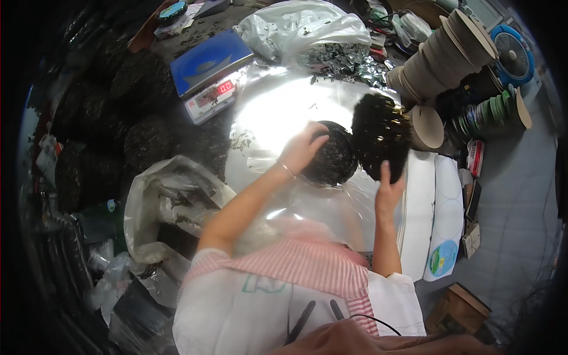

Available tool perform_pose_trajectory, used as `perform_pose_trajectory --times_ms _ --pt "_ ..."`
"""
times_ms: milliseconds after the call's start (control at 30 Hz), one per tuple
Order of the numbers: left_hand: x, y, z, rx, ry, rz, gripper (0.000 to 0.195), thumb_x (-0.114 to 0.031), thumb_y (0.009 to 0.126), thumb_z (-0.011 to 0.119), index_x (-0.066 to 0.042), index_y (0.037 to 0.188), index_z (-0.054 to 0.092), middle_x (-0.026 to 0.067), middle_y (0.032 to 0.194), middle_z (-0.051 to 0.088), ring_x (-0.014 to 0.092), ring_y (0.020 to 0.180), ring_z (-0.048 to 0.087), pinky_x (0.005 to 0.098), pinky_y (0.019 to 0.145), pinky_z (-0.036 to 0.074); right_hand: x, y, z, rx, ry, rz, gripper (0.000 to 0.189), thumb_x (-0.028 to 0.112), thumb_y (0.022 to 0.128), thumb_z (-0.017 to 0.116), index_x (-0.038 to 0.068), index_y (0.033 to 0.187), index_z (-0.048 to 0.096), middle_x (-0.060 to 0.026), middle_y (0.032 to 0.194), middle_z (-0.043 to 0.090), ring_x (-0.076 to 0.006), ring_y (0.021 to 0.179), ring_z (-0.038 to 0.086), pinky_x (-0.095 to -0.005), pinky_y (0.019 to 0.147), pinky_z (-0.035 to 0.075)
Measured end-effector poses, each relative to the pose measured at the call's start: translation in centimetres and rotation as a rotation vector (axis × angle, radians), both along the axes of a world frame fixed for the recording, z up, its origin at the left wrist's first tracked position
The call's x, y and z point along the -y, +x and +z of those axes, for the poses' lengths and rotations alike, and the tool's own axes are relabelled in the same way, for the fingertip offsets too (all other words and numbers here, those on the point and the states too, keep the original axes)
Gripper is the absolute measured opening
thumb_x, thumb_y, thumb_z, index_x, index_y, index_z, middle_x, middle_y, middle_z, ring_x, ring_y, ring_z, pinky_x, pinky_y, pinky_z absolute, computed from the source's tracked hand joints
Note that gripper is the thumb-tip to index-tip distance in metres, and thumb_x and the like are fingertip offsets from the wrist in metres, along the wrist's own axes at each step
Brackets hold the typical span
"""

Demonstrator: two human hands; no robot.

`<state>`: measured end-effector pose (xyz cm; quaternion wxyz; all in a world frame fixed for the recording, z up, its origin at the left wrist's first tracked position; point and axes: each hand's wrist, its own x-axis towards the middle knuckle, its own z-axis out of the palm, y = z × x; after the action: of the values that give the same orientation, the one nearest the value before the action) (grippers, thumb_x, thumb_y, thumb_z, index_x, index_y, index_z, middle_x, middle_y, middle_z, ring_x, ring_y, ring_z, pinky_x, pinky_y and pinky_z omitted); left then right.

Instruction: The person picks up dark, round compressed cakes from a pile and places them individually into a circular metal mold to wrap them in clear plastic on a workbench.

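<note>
My left hand (304,146) rests on the upper left edge of a round, dark disc of what looks like dried seaweed (330,155), its fingers curled over the rim. With my right hand (390,184) I grip the lower edge of a second dark disc (381,133), tilted up so that light glints through it. The first disc lies on a clear plastic sheet (266,120) over a brightly lit surface. Up and to the left, a digital scale with a blue plate (213,62) shows a lit red display.
A white plastic bag (306,22) lies at the back. Stacked cardboard discs (443,53), a blue fan (512,55) and green rolls (492,111) stand right. Sheets with round labels (443,213) lie at the right. An open plastic bag (146,213) and dark stacked discs (146,142) are left.
</note>
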<state>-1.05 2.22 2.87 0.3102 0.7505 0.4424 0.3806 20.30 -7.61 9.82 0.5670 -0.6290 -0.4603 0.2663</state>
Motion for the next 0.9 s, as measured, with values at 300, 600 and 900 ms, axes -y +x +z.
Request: perform_pose_trajectory --times_ms 300,600,900 --pt "-0.1 -3.2 -3.1 0.199 -0.455 0.273 0.04 -0.018 0.091 0.055 -0.005 0.129 0.051 0.0071 0.122 0.057 0.021 0.093 0.056 0.0308 0.084 0.05 -1.5 -2.0 -6.6 0.968 0.222 0.581 0.072 -0.011 0.057 0.055 0.015 0.124 0.057 -0.0158 0.129 0.05 -0.0366 0.122 0.045 -0.0515 0.103 0.033" --pt "0.7 -2.4 -4.4 -0.251 0.081 0.242 0.042 -0.006 0.077 0.06 -0.008 0.118 0.056 0.0079 0.115 0.053 0.03 0.096 0.048 0.0367 0.085 0.043 -7.8 -3.4 -6.1 1.28 -0.068 0.886 0.077 0.064 0.079 0.054 0.025 0.142 0.036 -0.0224 0.151 0.016 -0.0435 0.139 0.011 -0.0648 0.107 0.009" --pt "2.1 1.0 1.3 -0.512 0.218 0.335 0.045 0.0 0.072 0.062 -0.01 0.115 0.054 0.0133 0.119 0.051 0.033 0.105 0.05 0.0417 0.091 0.042 -9.2 -3.3 -9.9 1.15 -0.1 0.95 0.076 0.065 0.081 0.05 0.029 0.145 0.03 -0.021 0.152 0.015 -0.0457 0.14 0.004 -0.0695 0.104 0.007"
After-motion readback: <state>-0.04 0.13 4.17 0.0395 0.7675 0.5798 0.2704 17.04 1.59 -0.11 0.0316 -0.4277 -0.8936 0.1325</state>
